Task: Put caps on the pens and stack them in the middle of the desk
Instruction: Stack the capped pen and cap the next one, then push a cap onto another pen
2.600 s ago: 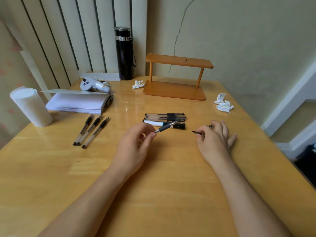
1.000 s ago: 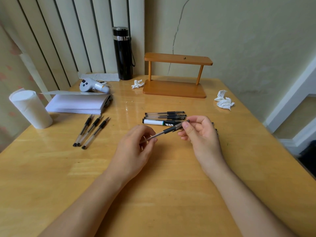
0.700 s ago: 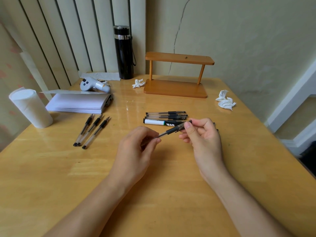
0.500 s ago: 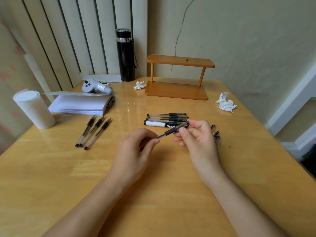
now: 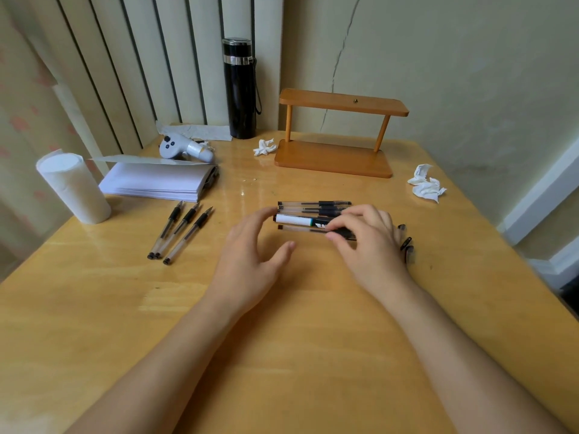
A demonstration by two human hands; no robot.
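The right hand pinches a capped pen by its cap end, laying it against the near side of the pen stack mid-worktop. The left hand hovers beside it, fingers loosely spread. Three uncapped pens lie to the left; loose caps lie to the right.

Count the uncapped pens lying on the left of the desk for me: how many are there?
3. They lie side by side in front of the paper stack: the left pen, the middle pen and the right pen. None of this group looks hidden.
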